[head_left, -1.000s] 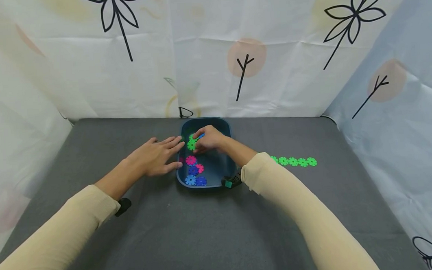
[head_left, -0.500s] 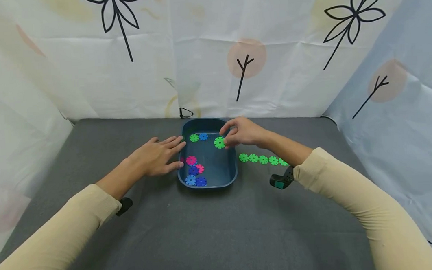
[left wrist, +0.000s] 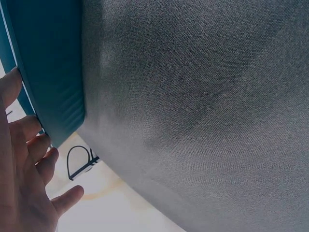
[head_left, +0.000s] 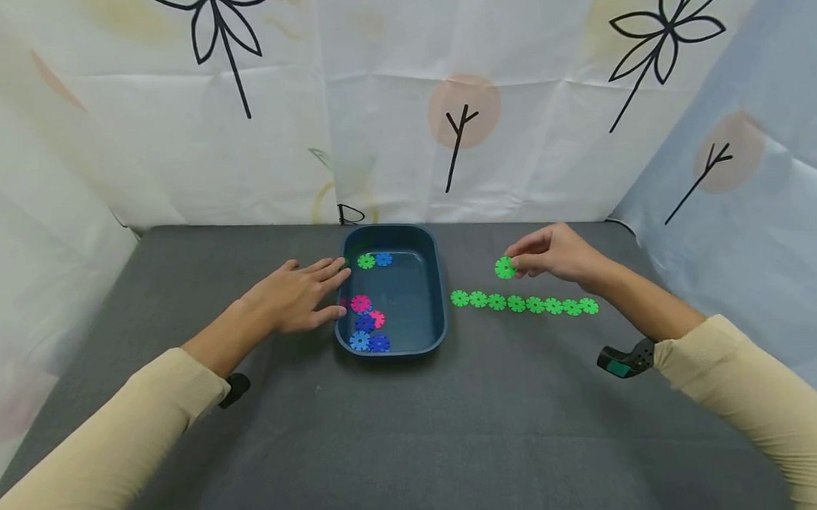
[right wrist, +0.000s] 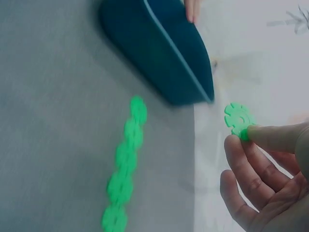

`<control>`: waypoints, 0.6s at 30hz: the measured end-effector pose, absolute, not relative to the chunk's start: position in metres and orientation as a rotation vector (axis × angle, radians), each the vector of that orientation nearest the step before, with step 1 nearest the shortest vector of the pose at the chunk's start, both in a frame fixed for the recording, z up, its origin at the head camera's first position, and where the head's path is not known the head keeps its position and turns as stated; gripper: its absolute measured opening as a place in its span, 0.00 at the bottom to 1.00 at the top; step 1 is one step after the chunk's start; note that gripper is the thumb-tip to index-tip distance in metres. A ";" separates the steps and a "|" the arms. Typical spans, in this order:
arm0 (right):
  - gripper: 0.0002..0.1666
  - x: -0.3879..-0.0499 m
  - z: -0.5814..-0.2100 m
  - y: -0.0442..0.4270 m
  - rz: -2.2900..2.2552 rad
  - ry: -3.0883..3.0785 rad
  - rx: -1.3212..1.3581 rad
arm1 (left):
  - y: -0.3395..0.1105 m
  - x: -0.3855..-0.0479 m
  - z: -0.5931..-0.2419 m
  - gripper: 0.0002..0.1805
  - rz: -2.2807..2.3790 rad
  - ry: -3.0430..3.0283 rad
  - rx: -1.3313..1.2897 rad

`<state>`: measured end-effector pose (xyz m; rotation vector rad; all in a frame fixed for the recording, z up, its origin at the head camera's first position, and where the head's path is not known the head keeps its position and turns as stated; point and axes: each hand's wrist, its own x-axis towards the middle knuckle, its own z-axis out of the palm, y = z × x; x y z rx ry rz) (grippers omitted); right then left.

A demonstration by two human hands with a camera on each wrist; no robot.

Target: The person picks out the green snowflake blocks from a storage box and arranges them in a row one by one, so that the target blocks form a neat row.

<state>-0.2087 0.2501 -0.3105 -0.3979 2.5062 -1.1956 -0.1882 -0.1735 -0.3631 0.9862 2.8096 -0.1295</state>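
Note:
My right hand [head_left: 554, 253] pinches a green notched disc [head_left: 504, 268] between thumb and fingers, above the table to the right of the bin. In the right wrist view the held green disc [right wrist: 237, 116] shows its slotted rim. Below it lies a row of several green discs [head_left: 516, 303], stretching right from beside the bin. My left hand [head_left: 306, 293] rests with spread, straight fingers on the left rim of the dark blue bin [head_left: 444, 315]. The left wrist view has those fingertips [left wrist: 36, 124] against the bin's edge.
Inside the bin lie one green disc [head_left: 366, 262], a light blue disc [head_left: 384, 259], pink discs [head_left: 360, 304] and several blue discs [head_left: 378, 343]. A grey cloth [head_left: 390, 441] covers the table. Patterned white curtains [head_left: 388, 133] hang behind and at both sides.
My right hand took a green disc out of the bin and carried it right, over the table behind the green row. My left hand stayed on the rim.

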 end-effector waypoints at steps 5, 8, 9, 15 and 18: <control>0.20 -0.202 -0.315 0.290 -1.241 2.536 -0.295 | -0.173 -0.190 -0.364 0.40 -0.128 2.805 0.984; 0.22 -0.199 -0.320 0.310 -1.295 2.549 -0.251 | -0.174 -0.189 -0.364 0.40 -0.121 2.803 0.980; 0.22 -0.197 -0.322 0.316 -1.314 2.553 -0.238 | -0.174 -0.189 -0.364 0.40 -0.119 2.802 0.981; 0.22 -0.191 -0.337 0.345 -1.408 2.567 -0.160 | -0.174 -0.188 -0.363 0.40 -0.118 2.806 0.985; 0.22 -0.188 -0.346 0.357 -1.412 2.568 -0.101 | -0.174 -0.188 -0.363 0.40 -0.120 2.805 0.986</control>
